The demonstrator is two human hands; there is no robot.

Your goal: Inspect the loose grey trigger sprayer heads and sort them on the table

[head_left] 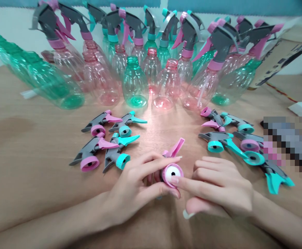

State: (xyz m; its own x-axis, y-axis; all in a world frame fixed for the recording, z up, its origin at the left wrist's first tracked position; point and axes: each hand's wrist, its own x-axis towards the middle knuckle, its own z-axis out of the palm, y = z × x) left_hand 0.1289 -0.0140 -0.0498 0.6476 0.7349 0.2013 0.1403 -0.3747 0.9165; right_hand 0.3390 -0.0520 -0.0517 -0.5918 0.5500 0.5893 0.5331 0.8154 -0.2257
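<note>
Left hand [132,185] is wrapped round a spray head [172,165], held camera-side and slightly right of the upright green bottle [135,81]. White disc [168,172] in its collar [181,169] is being pressed by right hand [223,188]'s index finger; curled fingers' contents can't be told. Disc seating appears in hand; steady collar, flat push likely called for.

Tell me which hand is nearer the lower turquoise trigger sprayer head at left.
Left. The left hand is just right of that turquoise sprayer head; the right hand is farther right, at the held pink sprayer head.
</note>
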